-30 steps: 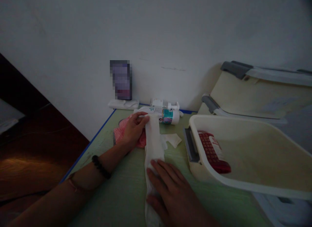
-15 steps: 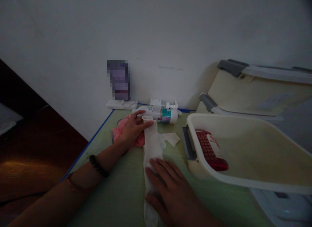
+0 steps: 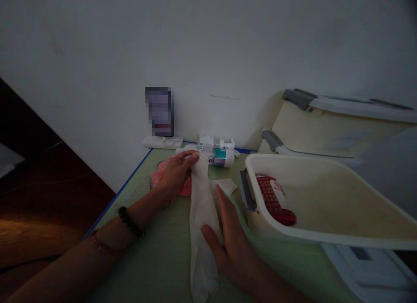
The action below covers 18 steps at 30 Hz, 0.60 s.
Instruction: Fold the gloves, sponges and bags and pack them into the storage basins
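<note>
A long white sock lies stretched out on the green tabletop, its cuff at the far end and its toe toward me. At the cuff, my left hand pinches the cloth between thumb and fingers. My right hand is open on its side along the sock's right edge, the thumb resting over the fabric and apart from the fingers. Another piece of white cloth pokes out to the right of the sock. Under my left hand sits a pink checked cloth, partly hidden.
Bottles lie by the wall behind the cuff. A phone stands on a white base. To the right is a cream bin holding a red patterned packet; more bins stand behind it.
My right hand has turned from lying flat over the sock to its right edge, baring the lower sock. My left hand stays at the cuff. The view has shifted slightly.
</note>
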Motion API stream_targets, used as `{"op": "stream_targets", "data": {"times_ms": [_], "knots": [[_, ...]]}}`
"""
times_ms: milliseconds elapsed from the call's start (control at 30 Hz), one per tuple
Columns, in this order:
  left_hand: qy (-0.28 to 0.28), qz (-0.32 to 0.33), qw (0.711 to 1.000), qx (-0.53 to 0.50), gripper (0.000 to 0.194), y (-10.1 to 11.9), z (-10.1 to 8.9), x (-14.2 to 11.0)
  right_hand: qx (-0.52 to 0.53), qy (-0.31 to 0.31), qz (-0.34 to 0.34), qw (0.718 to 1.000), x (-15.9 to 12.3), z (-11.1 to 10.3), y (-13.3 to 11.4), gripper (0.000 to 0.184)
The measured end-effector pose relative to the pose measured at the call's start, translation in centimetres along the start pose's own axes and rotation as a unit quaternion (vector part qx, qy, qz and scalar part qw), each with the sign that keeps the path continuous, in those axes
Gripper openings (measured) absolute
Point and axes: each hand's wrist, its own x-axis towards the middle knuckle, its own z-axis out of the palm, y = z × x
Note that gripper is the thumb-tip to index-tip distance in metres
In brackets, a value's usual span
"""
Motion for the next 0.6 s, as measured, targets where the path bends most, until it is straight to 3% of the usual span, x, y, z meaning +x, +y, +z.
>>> {"op": "stream_targets", "data": {"times_ms": [267, 400, 500, 600], "knots": [[-0.095, 0.005, 0.995, -0.019, 0.027, 3.4, 1.6, -0.1, 0.143, 0.05, 0.047, 0.987, 2.4, 0.3, -0.6, 0.059], [-0.167, -0.005, 0.979, 0.118, 0.023, 5.5, 2.0, 1.2, 0.286, 0.04, 0.082, 0.954, 3.4, -0.3, -1.4, 0.029], [-0.206, -0.029, 0.961, 0.183, 0.021, 6.8, 1.6, 2.5, 0.361, 0.042, 0.104, 0.926, 3.4, -0.5, -1.7, 0.025], [-0.258, -0.066, 0.936, 0.231, 0.021, 7.7, 0.7, 3.3, 0.466, 0.043, 0.15, 0.871, 2.8, -0.4, -1.8, 0.023]]}}
